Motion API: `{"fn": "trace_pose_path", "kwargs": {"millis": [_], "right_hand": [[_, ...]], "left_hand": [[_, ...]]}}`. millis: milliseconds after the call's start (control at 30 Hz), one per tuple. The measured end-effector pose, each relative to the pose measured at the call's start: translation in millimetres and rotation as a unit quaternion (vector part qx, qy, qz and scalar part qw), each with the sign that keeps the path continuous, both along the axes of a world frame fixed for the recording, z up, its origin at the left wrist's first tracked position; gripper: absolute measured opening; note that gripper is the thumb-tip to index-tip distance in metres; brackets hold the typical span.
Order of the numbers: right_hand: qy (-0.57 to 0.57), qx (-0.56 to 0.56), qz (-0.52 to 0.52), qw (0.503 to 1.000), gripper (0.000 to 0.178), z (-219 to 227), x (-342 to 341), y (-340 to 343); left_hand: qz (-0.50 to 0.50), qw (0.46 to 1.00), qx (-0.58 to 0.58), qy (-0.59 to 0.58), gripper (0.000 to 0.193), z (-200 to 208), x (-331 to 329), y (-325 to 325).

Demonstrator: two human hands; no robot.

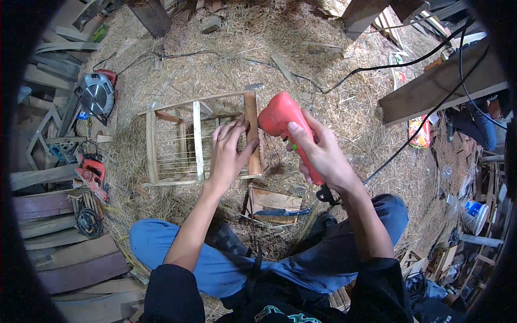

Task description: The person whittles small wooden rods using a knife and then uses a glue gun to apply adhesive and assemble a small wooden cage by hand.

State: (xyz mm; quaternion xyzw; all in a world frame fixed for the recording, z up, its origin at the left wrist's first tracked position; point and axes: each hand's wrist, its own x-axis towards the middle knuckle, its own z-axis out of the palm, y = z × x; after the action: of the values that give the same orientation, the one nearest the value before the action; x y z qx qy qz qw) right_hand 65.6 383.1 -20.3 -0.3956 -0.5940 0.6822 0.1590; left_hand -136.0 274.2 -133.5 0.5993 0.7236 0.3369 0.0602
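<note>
A small wooden frame with slats and thin rods across it lies on the wood shavings in front of me. My left hand grips its right-hand end board, fingers curled over the board and thumb laid across it. In my right hand is a red corded power tool with a rounded head and a green switch, its handle wrapped by my fingers. The tool's head is right beside the end board; whether they touch I cannot tell. Below the frame, a knife rests on a piece of wood.
A circular saw and another red power tool lie at the left, above stacked boards. A black cable runs across the right side past a thick beam. A white bucket stands at far right.
</note>
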Motion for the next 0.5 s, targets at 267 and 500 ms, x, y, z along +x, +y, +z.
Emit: {"fn": "trace_pose_path", "kwargs": {"millis": [267, 500], "right_hand": [[0.005, -0.001, -0.012, 1.000, 0.067, -1.1, 3.1, 1.9], [-0.008, -0.033, -0.012, 0.999, 0.057, -0.6, 7.6, 6.9]], "left_hand": [[-0.005, 1.000, 0.003, -0.005, 0.042, -2.5, -0.7, -0.1], [-0.007, 1.000, 0.008, -0.005, 0.042, -0.7, 1.0, 0.6]]}}
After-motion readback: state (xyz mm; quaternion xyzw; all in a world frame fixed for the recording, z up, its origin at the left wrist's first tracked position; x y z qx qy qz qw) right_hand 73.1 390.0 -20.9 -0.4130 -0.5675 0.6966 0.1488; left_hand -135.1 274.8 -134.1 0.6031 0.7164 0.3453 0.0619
